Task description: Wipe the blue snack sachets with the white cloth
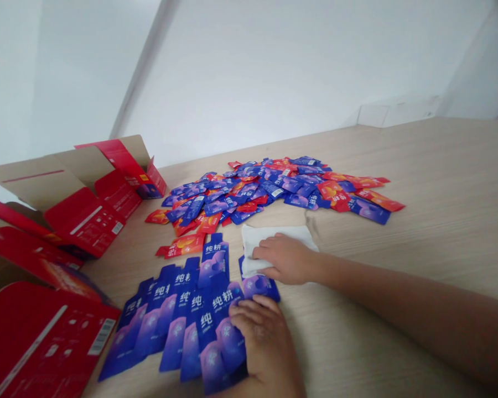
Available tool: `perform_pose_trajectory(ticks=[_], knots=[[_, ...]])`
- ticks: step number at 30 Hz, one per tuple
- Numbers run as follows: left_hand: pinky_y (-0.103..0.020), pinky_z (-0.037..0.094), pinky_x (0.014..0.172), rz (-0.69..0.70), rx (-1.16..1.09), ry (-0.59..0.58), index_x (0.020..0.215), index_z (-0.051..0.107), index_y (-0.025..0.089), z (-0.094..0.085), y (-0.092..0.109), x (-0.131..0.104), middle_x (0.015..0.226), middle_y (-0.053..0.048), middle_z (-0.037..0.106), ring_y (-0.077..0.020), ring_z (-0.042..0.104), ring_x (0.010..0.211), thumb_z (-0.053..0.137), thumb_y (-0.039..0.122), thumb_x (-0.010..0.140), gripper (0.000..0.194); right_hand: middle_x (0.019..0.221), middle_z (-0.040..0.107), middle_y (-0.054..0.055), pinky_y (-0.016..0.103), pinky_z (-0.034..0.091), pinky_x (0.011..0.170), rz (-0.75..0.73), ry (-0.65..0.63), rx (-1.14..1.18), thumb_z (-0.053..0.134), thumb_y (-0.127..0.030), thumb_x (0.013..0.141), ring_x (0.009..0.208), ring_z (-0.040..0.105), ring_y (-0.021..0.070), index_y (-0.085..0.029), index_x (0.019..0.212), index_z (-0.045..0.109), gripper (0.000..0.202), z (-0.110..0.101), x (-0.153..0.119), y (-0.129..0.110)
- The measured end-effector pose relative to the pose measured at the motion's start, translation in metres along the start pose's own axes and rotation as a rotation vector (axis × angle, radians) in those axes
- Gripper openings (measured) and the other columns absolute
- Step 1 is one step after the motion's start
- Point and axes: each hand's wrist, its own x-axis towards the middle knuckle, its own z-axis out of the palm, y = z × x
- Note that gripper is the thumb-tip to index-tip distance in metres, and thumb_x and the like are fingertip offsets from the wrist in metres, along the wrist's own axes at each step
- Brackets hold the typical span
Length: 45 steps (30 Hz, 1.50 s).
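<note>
Head view, left hand (262,334) on blue sachets (180,309), right hand (285,257) on white cloth (255,237); grips unclear; boxes (37,337) edging left

From here I can read 纯耕 in white on the blue packets (214,264) laid out near, whole on a couple and on others partly covered, down to 纯 alone; the tinier line beneath is too small to make out. The red packet (187,244) just beyond carries 纯 at its left end. On the left, the near box (37,342) and the far box (85,224) each show a barcode, with fine print too blurred to read
</note>
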Motion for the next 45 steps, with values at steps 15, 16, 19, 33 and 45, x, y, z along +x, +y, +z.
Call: perform_pose_trajectory(ticks=[15,16,19,33,45], knots=[[-0.043,0.050,0.070,0.021,-0.002,0.041,0.093,0.065,0.007,0.002,-0.001,-0.001,0.087,-0.021,0.071,-0.0312,0.067,0.079,0.042,0.008,0.077,0.028,0.091,0.062,0.008,0.034,0.032,0.075,-0.075,-0.003,-0.056,0.046,-0.040,0.090,0.086,0.055,0.0215,-0.019,0.098,0.060,0.027,-0.005,-0.001,0.005],[-0.043,0.050,0.069,0.026,-0.005,0.045,0.093,0.065,0.007,0.002,-0.001,-0.001,0.087,-0.021,0.071,-0.0312,0.067,0.079,0.042,0.008,0.077,0.028,0.091,0.061,0.008,0.034,0.032,0.075,-0.119,-0.001,-0.060,0.047,-0.039,0.090,0.086,0.054,0.0215,-0.019,0.100,0.060,0.026,-0.005,-0.002,0.002],[-0.044,0.050,0.071,0.024,-0.010,0.051,0.091,0.065,0.006,0.002,-0.002,-0.001,0.087,-0.022,0.071,-0.0317,0.067,0.079,0.042,0.008,0.076,0.027,0.091,0.061,0.007,0.034,0.032,0.074,-0.217,0.002,-0.067,0.050,-0.038,0.088,0.085,0.054,0.0213,-0.020,0.102,0.060,0.024,-0.006,-0.004,-0.008],[-0.048,0.048,0.078,-0.003,-0.124,-0.080,0.099,0.064,0.002,-0.004,0.001,0.002,0.094,-0.027,0.068,-0.0347,0.065,0.087,0.039,0.005,0.078,0.033,0.087,0.062,0.006,0.034,0.034,0.072,-0.227,-0.018,-0.048,0.052,-0.038,0.085,0.082,0.055,0.0214,-0.019,0.096,0.060,0.023,-0.006,-0.004,-0.011],[-0.048,0.047,0.080,-0.016,0.001,-0.057,0.097,0.065,0.008,-0.004,0.002,0.000,0.095,-0.022,0.070,-0.0329,0.066,0.087,0.043,0.010,0.078,0.029,0.089,0.062,0.008,0.035,0.034,0.074,-0.160,-0.009,-0.040,0.051,-0.038,0.085,0.084,0.055,0.0223,-0.018,0.096,0.060,0.025,-0.006,-0.004,-0.002]])
